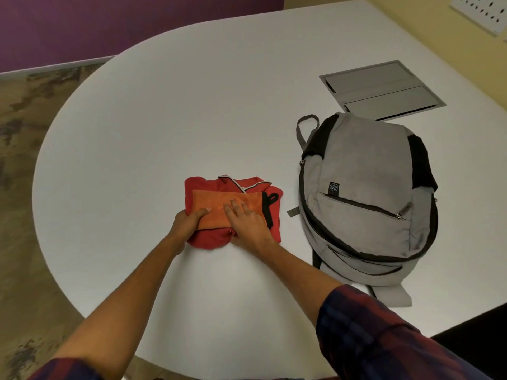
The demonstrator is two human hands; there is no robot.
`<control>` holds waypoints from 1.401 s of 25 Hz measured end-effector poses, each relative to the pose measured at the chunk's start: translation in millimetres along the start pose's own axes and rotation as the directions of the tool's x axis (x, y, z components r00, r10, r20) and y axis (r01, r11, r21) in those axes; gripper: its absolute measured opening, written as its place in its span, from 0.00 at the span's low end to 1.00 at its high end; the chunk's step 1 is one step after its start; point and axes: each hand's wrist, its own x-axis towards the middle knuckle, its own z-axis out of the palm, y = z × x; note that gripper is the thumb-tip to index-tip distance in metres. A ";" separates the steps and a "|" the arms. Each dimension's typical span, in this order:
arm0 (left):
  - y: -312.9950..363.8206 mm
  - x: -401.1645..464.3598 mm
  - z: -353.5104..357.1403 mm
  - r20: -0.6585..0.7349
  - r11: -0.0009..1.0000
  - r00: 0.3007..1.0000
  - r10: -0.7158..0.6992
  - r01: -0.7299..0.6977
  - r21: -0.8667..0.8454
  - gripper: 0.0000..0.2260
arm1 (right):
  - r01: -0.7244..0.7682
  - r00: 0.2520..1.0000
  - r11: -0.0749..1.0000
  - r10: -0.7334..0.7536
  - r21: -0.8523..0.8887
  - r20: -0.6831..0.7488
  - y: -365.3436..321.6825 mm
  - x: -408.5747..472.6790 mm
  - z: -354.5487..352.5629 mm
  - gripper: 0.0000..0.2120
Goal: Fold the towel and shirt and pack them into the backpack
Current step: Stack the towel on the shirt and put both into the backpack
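soft folded towel [219, 207] atop rectangular folded shirt [208, 239]

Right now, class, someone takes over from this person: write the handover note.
Left hand grips the left edge of the folded orange cloth towel.
Right hand presses flat on the towel.
The towel lies stacked on the folded red collared shirt, on the white round table.
Grey fabric backpack lies to the right.
Done: folding.
Left: packing both.

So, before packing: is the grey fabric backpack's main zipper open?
Cannot tell: the grey fabric backpack lies flat, its dark zipper line showing no visible gap.
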 end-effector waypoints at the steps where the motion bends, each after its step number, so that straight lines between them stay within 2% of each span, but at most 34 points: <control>1: 5.7 -0.6 -1.3 0.035 1.000 0.999 0.007 -0.006 -0.015 0.31 | 0.021 1.000 1.000 -0.021 0.010 -0.018 4.4 0.6 -5.1 0.36; 3: 19.0 -4.4 -4.2 0.111 0.998 0.994 0.014 -0.007 -0.064 0.31 | 0.023 0.998 0.996 -0.018 0.085 -0.064 14.6 1.4 -15.1 0.33; 5: 29.6 -12.0 -8.9 0.177 0.966 0.982 0.061 -0.014 -0.259 0.26 | 0.004 0.986 0.973 0.034 0.231 -0.162 22.3 0.4 -30.4 0.27; 8: 31.7 -28.5 -9.8 0.100 0.789 0.990 0.098 -0.016 -0.614 0.25 | -0.035 0.961 0.888 0.155 0.458 -0.228 34.0 0.2 -59.3 0.07; 10: 22.4 -40.3 6.2 0.050 0.727 0.995 0.089 -0.030 -0.686 0.25 | -0.079 0.964 0.823 0.207 0.562 -0.168 41.0 2.6 -81.9 0.10; 14: 23.5 -74.0 59.8 0.040 0.814 0.984 0.173 -0.120 -0.568 0.26 | -0.124 0.972 0.668 0.231 0.734 -0.047 47.1 6.1 -112.3 0.13; 17: 35.8 -63.6 81.8 0.128 0.819 0.981 0.146 -0.047 -0.572 0.37 | -0.198 0.963 0.460 0.258 0.866 0.083 44.7 0.6 -119.3 0.08; 19: 26.4 -31.6 90.5 0.175 0.798 0.976 0.129 0.002 -0.602 0.41 | -0.219 0.951 0.352 0.285 0.910 0.119 39.7 -7.8 -118.3 0.14; 21: 39.9 -47.4 99.0 0.175 0.770 0.975 0.134 0.008 -0.638 0.35 | -0.216 0.953 0.316 0.276 0.924 0.128 32.8 -18.9 -121.2 0.25; 23: 60.7 -79.6 108.3 0.174 0.713 0.970 0.169 0.001 -0.701 0.30 | -0.197 0.957 0.359 0.272 0.912 0.099 27.4 -30.3 -130.9 0.27; 24: 62.3 -84.5 112.1 0.206 0.690 0.963 0.173 0.031 -0.723 0.30 | -0.180 0.957 0.423 0.283 0.888 0.059 27.4 -36.1 -136.3 0.26; 25: 62.2 -85.1 114.3 0.253 0.652 0.950 0.181 0.076 -0.754 0.32 | -0.150 0.958 0.528 0.288 0.836 -0.010 27.5 -42.4 -143.3 0.23; 27: 65.4 -88.1 113.9 0.314 0.508 0.930 0.192 0.179 -0.842 0.34 | -0.101 0.960 0.787 0.238 0.608 -0.148 27.2 -57.4 -153.6 0.23; 29: 68.3 -91.1 117.4 0.336 0.391 0.910 0.242 0.226 -0.892 0.30 | -0.090 0.952 0.921 0.191 0.380 -0.239 24.5 -77.2 -154.0 0.29; 31: 65.9 -95.3 127.9 0.321 0.365 0.903 0.286 0.207 -0.908 0.27 | -0.107 0.944 0.931 0.205 0.348 -0.258 23.0 -95.5 -152.5 0.31; 33: 61.4 -97.6 140.5 0.310 0.352 0.901 0.303 0.196 -0.915 0.26 | -0.109 0.935 0.877 0.251 0.468 -0.252 30.0 -107.9 -149.9 0.25; 35: 60.3 -100.2 153.3 0.272 0.336 0.910 0.314 0.161 -0.928 0.24 | -0.057 0.870 0.799 0.334 0.599 -0.363 41.8 -119.5 -146.0 0.18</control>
